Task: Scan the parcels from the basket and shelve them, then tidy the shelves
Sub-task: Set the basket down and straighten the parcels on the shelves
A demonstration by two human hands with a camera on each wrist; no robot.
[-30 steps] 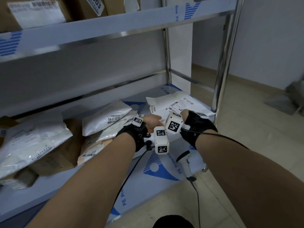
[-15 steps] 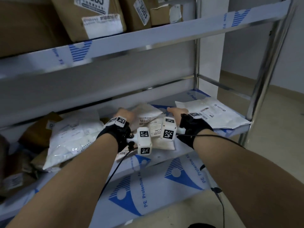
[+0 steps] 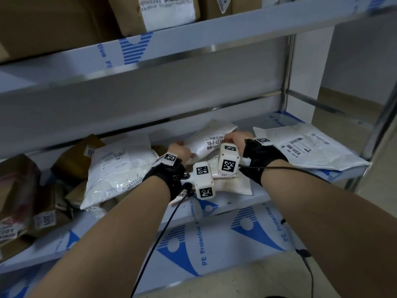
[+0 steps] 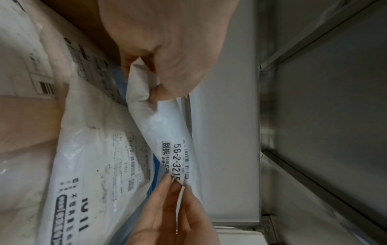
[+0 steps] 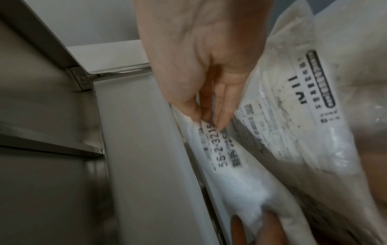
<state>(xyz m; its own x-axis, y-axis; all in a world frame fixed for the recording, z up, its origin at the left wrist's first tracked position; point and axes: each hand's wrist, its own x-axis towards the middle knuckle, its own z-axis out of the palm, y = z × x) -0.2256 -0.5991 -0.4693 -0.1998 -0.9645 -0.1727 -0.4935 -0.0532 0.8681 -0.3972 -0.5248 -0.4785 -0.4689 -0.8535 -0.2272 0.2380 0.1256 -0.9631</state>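
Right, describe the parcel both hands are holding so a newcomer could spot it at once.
Look at the lower shelf of the metal rack, in the middle of the spread of soft mailers. The white padded mailer there is tilted up off the pile, the left hand pinching one end and the right hand the other. Its label reads 56-2-3215, unlike the flat white bag to its right.

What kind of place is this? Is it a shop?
Probably a parcel storeroom or pickup point, not a shop. Metal shelves hold white mailer bags and brown boxes, all with barcode labels. Both hands, left and right, hold a bag numbered 56-2-3215.
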